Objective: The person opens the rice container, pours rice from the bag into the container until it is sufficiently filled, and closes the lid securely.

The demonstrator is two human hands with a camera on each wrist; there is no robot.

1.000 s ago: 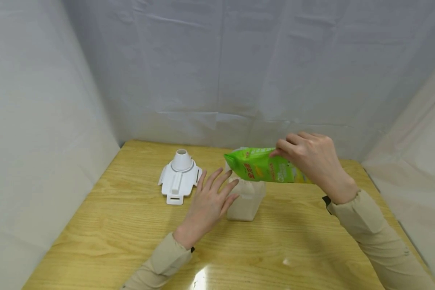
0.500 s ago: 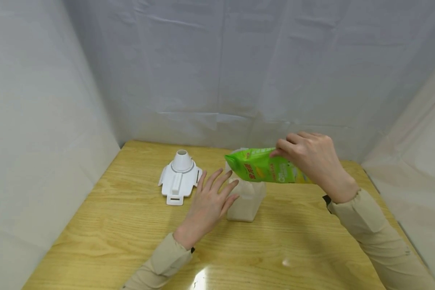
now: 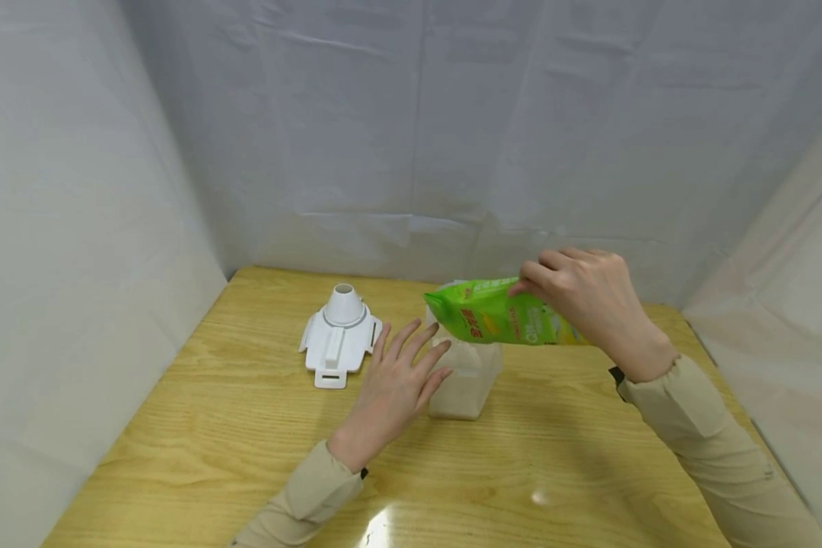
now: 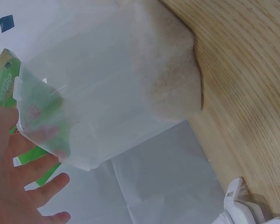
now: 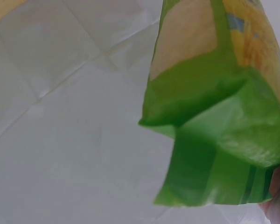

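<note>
My right hand (image 3: pixel 582 301) grips a green printed plastic bag (image 3: pixel 496 316) by its right end. The bag lies nearly level, its left end over the mouth of a translucent plastic container (image 3: pixel 462 396). A see-through window on the bag (image 5: pixel 189 35) shows pale contents in the right wrist view. Pale, grain-like stuff (image 4: pixel 172 79) fills the container's lower part in the left wrist view. My left hand (image 3: pixel 390 384) has its fingers spread and straight beside the container, fingertips right at the rim. The bag hides much of the container's mouth in the head view.
A white plastic piece (image 3: pixel 336 346) with a cone-shaped spout lies on the wooden table (image 3: pixel 246 426), left of the container. Pale sheeting (image 3: pixel 411 137) hangs behind the table and on both sides.
</note>
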